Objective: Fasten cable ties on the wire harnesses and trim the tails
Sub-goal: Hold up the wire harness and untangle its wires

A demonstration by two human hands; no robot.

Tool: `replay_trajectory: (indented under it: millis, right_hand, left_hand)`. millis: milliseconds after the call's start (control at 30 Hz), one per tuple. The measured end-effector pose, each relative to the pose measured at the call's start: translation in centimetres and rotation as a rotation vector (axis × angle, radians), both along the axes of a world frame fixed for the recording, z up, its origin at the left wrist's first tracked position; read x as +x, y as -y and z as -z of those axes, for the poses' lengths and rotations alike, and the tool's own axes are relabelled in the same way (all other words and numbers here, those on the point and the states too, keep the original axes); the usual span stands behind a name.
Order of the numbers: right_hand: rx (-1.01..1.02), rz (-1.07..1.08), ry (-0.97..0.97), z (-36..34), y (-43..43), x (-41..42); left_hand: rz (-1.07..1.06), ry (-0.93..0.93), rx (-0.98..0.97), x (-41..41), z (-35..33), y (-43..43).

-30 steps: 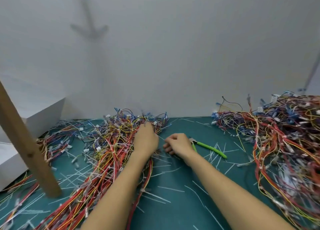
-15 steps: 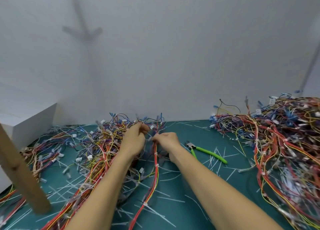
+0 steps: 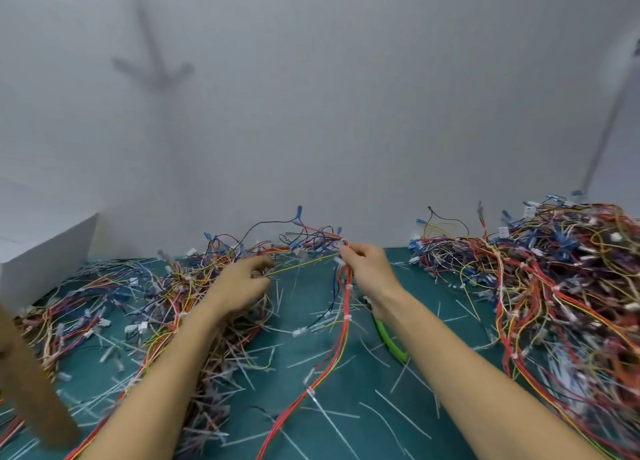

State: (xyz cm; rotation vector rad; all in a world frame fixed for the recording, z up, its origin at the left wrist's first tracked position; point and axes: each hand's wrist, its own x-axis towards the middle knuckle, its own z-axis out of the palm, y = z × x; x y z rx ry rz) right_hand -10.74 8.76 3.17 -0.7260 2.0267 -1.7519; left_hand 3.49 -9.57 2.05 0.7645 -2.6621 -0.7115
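My right hand (image 3: 367, 269) pinches the top of a red, orange and yellow wire harness (image 3: 341, 342) and holds it lifted off the green mat (image 3: 346, 407); the harness hangs down toward me with white cable ties along it. A thin yellow-green wire (image 3: 301, 264) runs from that hand leftward to my left hand (image 3: 242, 283), whose curled fingers hold it over a heap of harnesses (image 3: 145, 303). Green-handled cutters (image 3: 389, 340) lie on the mat, partly hidden under my right wrist.
A large pile of harnesses (image 3: 554, 286) fills the right side. Cut white tie tails (image 3: 329, 421) are scattered over the mat. A white box (image 3: 45, 255) stands at the left, and a wooden post (image 3: 31, 383) leans in at the lower left. A white wall is close behind.
My right hand has pulled one harness up and to the right, out of the left heap. My left hand has moved apart from it, with the yellow-green wire stretched between them.
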Motion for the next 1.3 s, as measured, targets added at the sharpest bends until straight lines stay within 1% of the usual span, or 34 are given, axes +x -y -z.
replay_trajectory:
  millis: [33,67,133,233,300,367,433,500,533,567,667,767,833,933,1033,1100,1167,1233,1300]
  right_hand:
    - [-0.031,0.015,0.022,-0.1,-0.2,-0.2]
    - [-0.06,0.033,0.045,-0.3,-0.4,-0.4]
    - [-0.104,0.089,0.082,-0.7,-0.9,-0.9]
    - [-0.171,0.183,0.145,-1.0,-1.2,-2.0]
    - [-0.213,0.228,0.177,-1.1,-1.6,-2.7]
    - [-0.256,0.248,0.17,-1.1,-2.0,-3.3]
    - [-0.329,0.287,0.158,-1.3,-2.3,-3.7]
    - [-0.402,0.328,0.158,-1.7,-2.7,-4.1]
    - [-0.423,0.335,0.15,-2.0,-2.9,-4.3]
    - [-0.435,0.334,0.136,-2.1,-3.2,-4.5]
    - [-0.473,0.329,0.076,-2.6,-4.0,-4.7]
    - [-0.515,0.339,0.0,-3.2,-4.8,-4.8]
    - [-0.521,0.338,-0.057,-3.7,-5.1,-4.8]
    - [-0.539,0.334,-0.099,-4.1,-5.4,-4.7]
    - [-0.538,0.322,-0.135,-4.3,-5.6,-4.6]
    - [-0.519,0.313,-0.174,-4.3,-5.6,-4.7]
    - [-0.521,0.3,-0.189,-4.3,-5.3,-4.6]
    - [-0.541,0.28,-0.181,-4.2,-4.9,-4.4]
    - [-0.54,0.254,-0.185,-4.1,-4.5,-4.0]
  left_hand:
    - [-0.015,0.02,0.061,0.1,-0.8,0.0]
    - [-0.019,0.047,0.081,0.0,-1.5,0.0]
    - [-0.014,0.078,0.004,-0.6,-2.5,-0.5]
    - [-0.072,-0.026,0.026,-0.9,-3.9,-1.4]
    - [-0.134,-0.012,-0.01,-1.0,-4.7,-1.6]
    - [-0.208,0.009,-0.16,-1.6,-4.9,-1.6]
    - [-0.254,-0.013,-0.401,-2.6,-4.4,-2.1]
    - [-0.216,-0.013,-0.628,-3.9,-3.3,-2.7]
    - [-0.178,0.031,-0.699,-4.5,-2.7,-3.0]
    - [-0.133,0.103,-0.734,-5.1,-2.2,-3.1]
    - [-0.051,0.327,-0.752,-5.8,-0.5,-2.9]
    - [-0.024,0.411,-0.86,-5.0,0.9,-2.1]
    - [-0.078,0.434,-0.902,-4.3,1.1,-1.7]
    - [-0.217,0.496,-0.913,-3.2,0.7,-0.8]
    - [-0.351,0.552,-0.863,-1.8,0.8,0.8]
    - [-0.399,0.516,-0.798,-0.9,0.9,2.2]
    - [-0.374,0.451,-0.714,-0.5,1.0,3.0]
    - [-0.331,0.38,-0.58,-0.8,0.7,2.5]
    - [-0.359,0.311,-0.445,-1.8,0.0,1.2]
